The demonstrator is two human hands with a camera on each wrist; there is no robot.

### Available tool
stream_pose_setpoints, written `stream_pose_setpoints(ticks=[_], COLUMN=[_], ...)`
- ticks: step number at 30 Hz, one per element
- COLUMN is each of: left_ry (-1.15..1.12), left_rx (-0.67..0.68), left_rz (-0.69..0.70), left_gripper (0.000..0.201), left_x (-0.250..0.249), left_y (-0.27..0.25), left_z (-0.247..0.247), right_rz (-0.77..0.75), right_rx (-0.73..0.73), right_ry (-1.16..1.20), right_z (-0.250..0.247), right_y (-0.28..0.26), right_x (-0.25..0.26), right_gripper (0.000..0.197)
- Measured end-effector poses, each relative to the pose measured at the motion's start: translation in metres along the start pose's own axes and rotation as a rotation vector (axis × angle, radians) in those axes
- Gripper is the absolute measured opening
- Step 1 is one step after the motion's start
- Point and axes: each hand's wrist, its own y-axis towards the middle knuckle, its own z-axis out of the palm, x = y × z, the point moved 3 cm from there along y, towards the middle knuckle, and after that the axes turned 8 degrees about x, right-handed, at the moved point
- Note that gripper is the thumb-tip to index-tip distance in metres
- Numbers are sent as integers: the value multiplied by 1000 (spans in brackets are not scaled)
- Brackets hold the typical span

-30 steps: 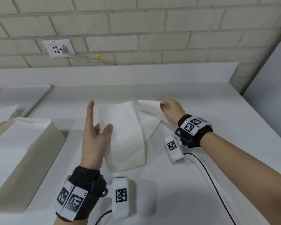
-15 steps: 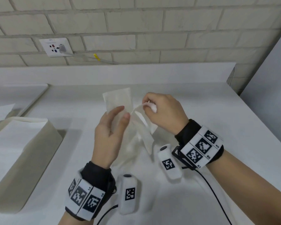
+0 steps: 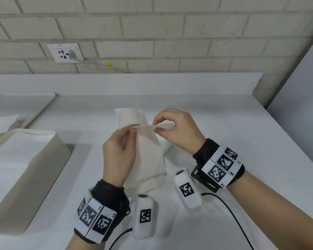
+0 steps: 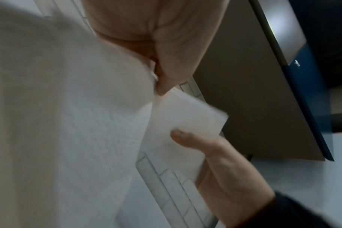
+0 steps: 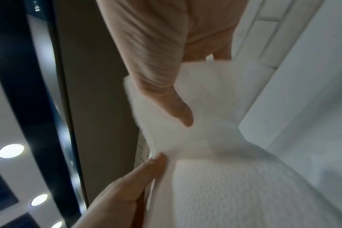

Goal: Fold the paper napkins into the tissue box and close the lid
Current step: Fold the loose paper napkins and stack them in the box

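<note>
Two hands hold napkin (image 3: pixel 148 152) above table (image 3: pixel 224 127), centre scene. Left hand (image 3: pixel 118 152) pinching top edge; right hand (image 3: pixel 177 130) pinching loose corner. Light, limp, tears easily: grip corners. Tissue box (image 3: pixel 43 170) open, near left.

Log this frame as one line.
step: folding | left hand: pinches paper napkin | right hand: pinches its top edge | tissue box: open, left on table
</note>
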Motion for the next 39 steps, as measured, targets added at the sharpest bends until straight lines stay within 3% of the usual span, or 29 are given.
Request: stream_pose_setpoints(ticks=[5, 10, 13, 15, 16, 20, 23, 25, 28, 30, 32, 35, 39], left_ry=[-11, -13, -144, -189, -201, -227, -270, -305, -339, -360, -383, -389, -371], left_rx=[-1, 106, 130, 152, 143, 12, -83, -113, -127, -127, -125, -127, -117], left_rz=[18, 44, 32, 59, 60, -29, -128, -181, -222, -237, -248, -258, -267], left_gripper=[13, 16, 31, 26, 22, 39, 31, 26, 22, 24, 27, 29, 22], left_x=[2, 6, -2, -10, -12, -6, 9, 17, 22, 21, 20, 20, 21], left_y=[1, -2, -3, -4, -5, -5, -3, -3, -4, -5, -5, -5, -5], left_z=[-7, -8, -13, -13, -12, -13, -26, -34, -40, -40, -40, -40, -40], right_rz=[4, -117, -67, -43, -46, -46, 102, 268, 544, 652, 699, 723, 711], right_rx=[-17, -3, 131, 201, 203, 135, 71, 106, 329, 458, 534, 570, 554], right_ry=[324, 263, 228, 189, 169, 153, 239, 117, -161, -280, -383, -494, -389], right_z=[-15, -36, -42, -38, -34, -21, -14, -6, 11, 21, 29, 37, 41], right_y=[-1, 9, 13, 17, 19, 27, 33, 36, 36, 34, 34, 35, 37], right_x=[-2, 17, 26, 32, 35, 34, 5, -25, -70, -88, -95, -98, -103], right_gripper=[19, 13, 6, 2, 1, 10, 15, 15, 43, 61, 73, 75, 52])
